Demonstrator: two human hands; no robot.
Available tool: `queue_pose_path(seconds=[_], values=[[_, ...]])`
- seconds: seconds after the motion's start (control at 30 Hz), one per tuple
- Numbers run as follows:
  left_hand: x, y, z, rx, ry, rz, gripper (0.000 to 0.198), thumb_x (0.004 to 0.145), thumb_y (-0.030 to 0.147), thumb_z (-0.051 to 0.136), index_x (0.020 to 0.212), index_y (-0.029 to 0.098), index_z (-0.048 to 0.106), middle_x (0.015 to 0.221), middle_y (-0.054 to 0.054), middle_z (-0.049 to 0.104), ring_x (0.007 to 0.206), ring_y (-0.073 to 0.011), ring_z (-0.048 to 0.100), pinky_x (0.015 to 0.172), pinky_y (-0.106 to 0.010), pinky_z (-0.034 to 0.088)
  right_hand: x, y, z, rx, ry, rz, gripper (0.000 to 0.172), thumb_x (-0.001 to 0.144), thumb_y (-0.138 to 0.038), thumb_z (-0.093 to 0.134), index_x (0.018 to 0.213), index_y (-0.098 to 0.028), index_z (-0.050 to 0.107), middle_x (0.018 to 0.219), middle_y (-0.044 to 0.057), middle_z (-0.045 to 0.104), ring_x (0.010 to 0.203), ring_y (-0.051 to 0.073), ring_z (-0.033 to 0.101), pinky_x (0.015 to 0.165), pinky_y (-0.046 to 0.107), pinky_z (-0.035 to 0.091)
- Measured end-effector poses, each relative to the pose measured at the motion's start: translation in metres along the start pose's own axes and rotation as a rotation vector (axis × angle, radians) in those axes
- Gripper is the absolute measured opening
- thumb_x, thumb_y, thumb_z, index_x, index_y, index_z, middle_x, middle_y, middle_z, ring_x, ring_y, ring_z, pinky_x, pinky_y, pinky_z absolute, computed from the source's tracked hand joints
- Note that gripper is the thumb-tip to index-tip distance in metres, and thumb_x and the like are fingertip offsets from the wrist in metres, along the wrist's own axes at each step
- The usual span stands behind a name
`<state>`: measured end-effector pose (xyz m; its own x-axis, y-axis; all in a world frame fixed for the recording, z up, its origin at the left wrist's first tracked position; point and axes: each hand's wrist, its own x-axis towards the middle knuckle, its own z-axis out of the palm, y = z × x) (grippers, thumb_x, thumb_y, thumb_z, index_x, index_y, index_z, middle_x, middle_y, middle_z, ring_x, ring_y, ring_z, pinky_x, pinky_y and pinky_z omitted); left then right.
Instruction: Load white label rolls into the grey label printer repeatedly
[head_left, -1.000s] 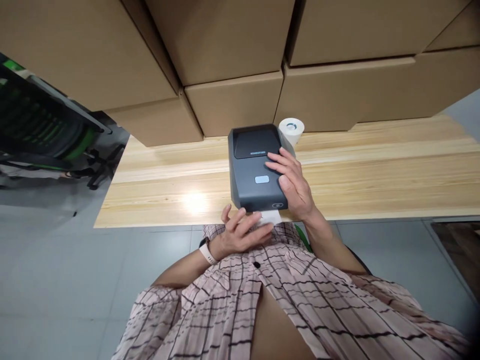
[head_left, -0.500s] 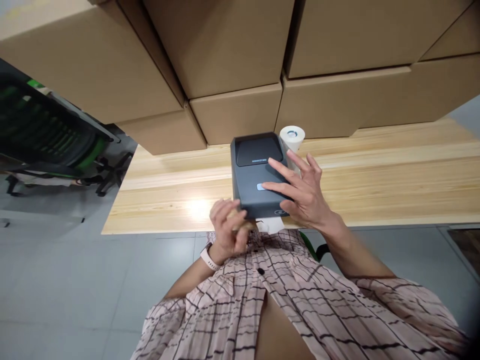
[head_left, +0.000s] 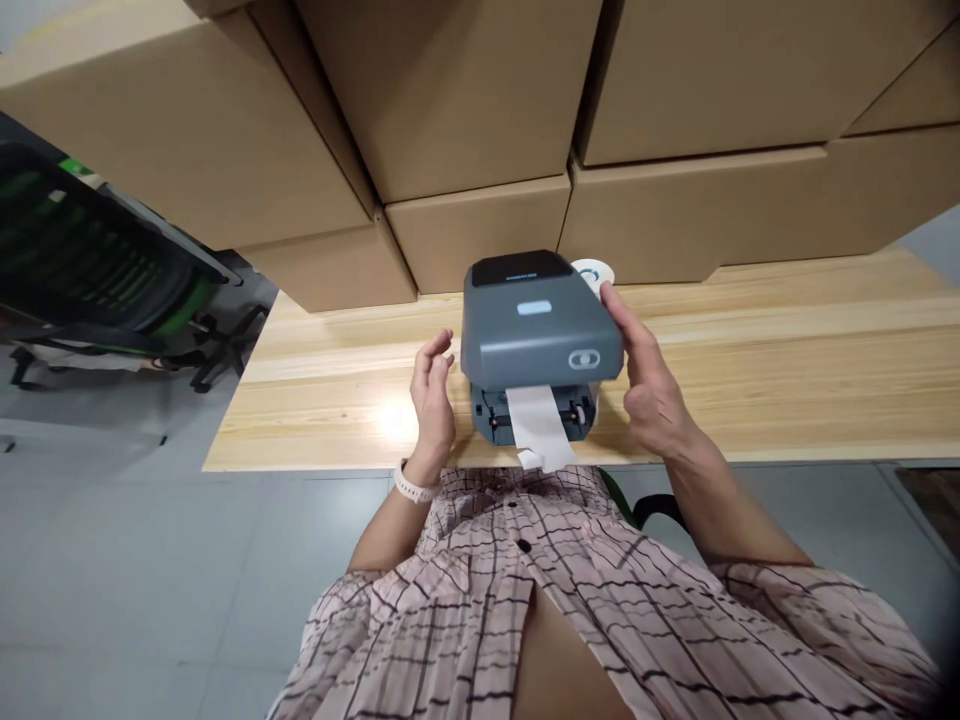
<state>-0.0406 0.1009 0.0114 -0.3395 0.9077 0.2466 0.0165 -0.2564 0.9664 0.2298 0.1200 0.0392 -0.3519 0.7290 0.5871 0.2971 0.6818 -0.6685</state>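
A dark grey label printer (head_left: 536,335) stands at the front edge of a light wooden table (head_left: 750,370). Its lid is swung up, and a white paper strip (head_left: 538,428) hangs out of the opened front over the table edge. My right hand (head_left: 646,385) grips the lid's right side with thumb and fingers. My left hand (head_left: 433,398) hovers just left of the printer, fingers slightly curled and apart, holding nothing. A white paper roll (head_left: 594,274) peeks out behind the printer's right rear corner.
Large cardboard boxes (head_left: 465,120) are stacked along the back of the table, close behind the printer. A black and green office chair (head_left: 90,270) stands on the grey floor to the left. A white watch sits on my left wrist.
The printer lid has been raised, exposing the paper strip. My right hand went from the top of the lid to its right side. My left hand rose from below the front to the printer's left.
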Motion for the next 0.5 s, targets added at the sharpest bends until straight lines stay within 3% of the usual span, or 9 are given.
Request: queue_pose_path(seconds=[0.1,0.23,0.37,0.43,0.5], values=[[0.032,-0.012,0.003,-0.07,0.012,-0.106,0.033,0.1,0.049,0.069,0.124,0.027,0.074,0.144,-0.009,0.073,0.142,-0.0289,0.065,0.124,-0.048,0.051,0.026,0.004,0.003,0.0,0.015,-0.043,0.091,0.102,-0.088,0.026,0.179,-0.044,0.008,0.189,-0.004,0.014,0.174,0.038,0.018,0.14,0.065,0.025],[0.059,-0.031,0.011,-0.14,-0.138,-0.201,0.057,0.086,0.053,0.085,0.133,0.026,0.07,0.151,-0.011,0.07,0.15,-0.0325,0.059,0.132,-0.051,0.042,0.084,0.013,0.005,0.027,0.126,-0.195,0.085,0.102,-0.088,0.031,0.176,-0.052,0.009,0.188,-0.009,0.017,0.174,0.035,0.018,0.141,0.065,0.023],[0.057,-0.039,0.016,-0.117,-0.239,-0.174,0.087,0.083,0.058,0.088,0.157,0.029,0.054,0.169,-0.014,0.055,0.163,-0.0356,0.045,0.136,-0.054,0.035,0.142,0.02,0.0,-0.018,0.173,-0.154,0.086,0.101,-0.087,0.024,0.175,-0.049,0.002,0.189,-0.012,0.009,0.174,0.03,0.017,0.141,0.06,0.026],[0.052,-0.038,0.016,-0.082,-0.278,-0.168,0.097,0.081,0.058,0.09,0.163,0.03,0.047,0.174,-0.013,0.048,0.167,-0.0371,0.039,0.136,-0.055,0.035,0.168,0.029,-0.002,-0.064,0.211,-0.097,0.084,0.103,-0.086,0.023,0.174,-0.047,0.001,0.188,-0.015,0.007,0.175,0.025,0.009,0.144,0.056,0.017],[0.048,-0.035,0.016,-0.063,-0.315,-0.175,0.101,0.08,0.057,0.091,0.166,0.032,0.045,0.177,-0.012,0.045,0.168,-0.0374,0.036,0.136,-0.055,0.037,0.193,0.045,-0.002,-0.059,0.253,-0.047,0.088,0.104,-0.085,0.029,0.174,-0.038,0.007,0.189,-0.01,0.01,0.175,0.019,0.004,0.146,0.05,0.008]])
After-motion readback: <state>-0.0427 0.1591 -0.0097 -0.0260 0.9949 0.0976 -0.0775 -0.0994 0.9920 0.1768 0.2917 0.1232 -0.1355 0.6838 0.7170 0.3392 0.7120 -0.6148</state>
